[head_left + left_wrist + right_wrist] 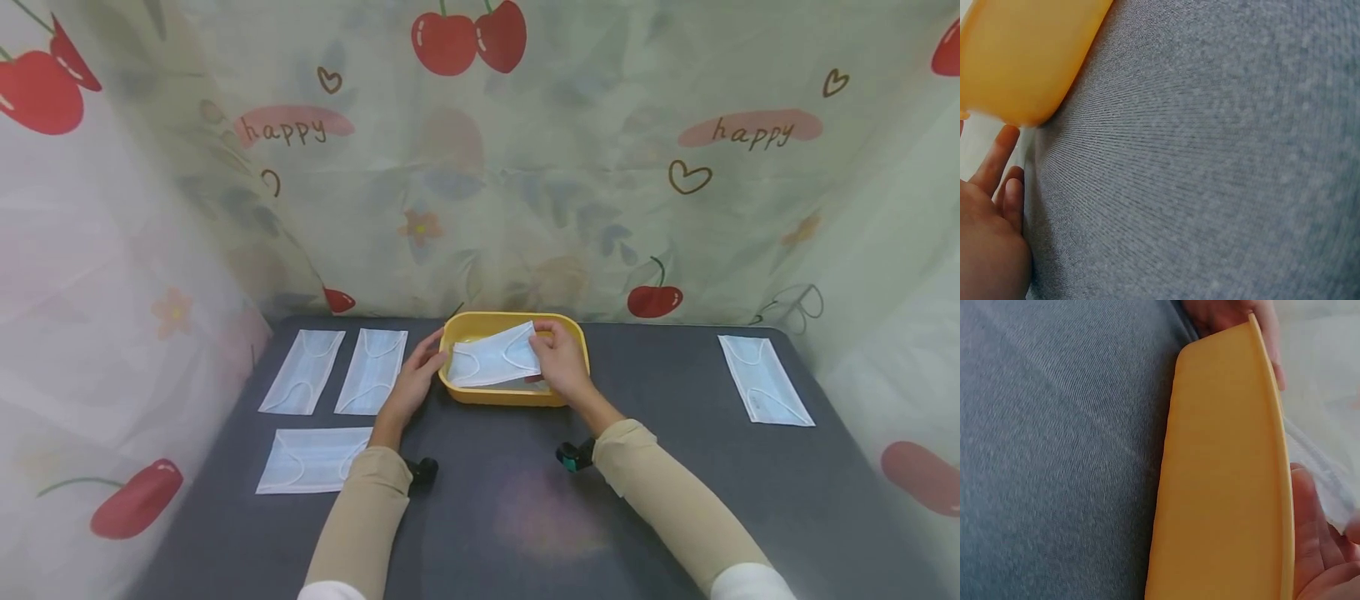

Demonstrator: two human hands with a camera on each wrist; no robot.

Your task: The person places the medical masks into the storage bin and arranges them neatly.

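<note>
A yellow plastic basket (506,398) stands at the far middle of the table. My left hand (412,379) holds its left end at the rim; in the left wrist view a fingertip (1009,134) meets the basket's side. My right hand (561,360) pinches the right end of a light blue face mask (491,357) with white ear loops. That mask lies slightly tilted within the basket's opening, and a pale layer shows under its lower edge. In the right wrist view, the basket's wall (1225,475) hides part of the right hand (1322,544).
Two masks (302,372) (372,372) lie left of the basket, and another mask (311,460) lies crosswise nearer, partly behind the left forearm. One more mask (765,381) is at the far right. A cherry-printed curtain (525,192) surrounds the dark grey table (495,517).
</note>
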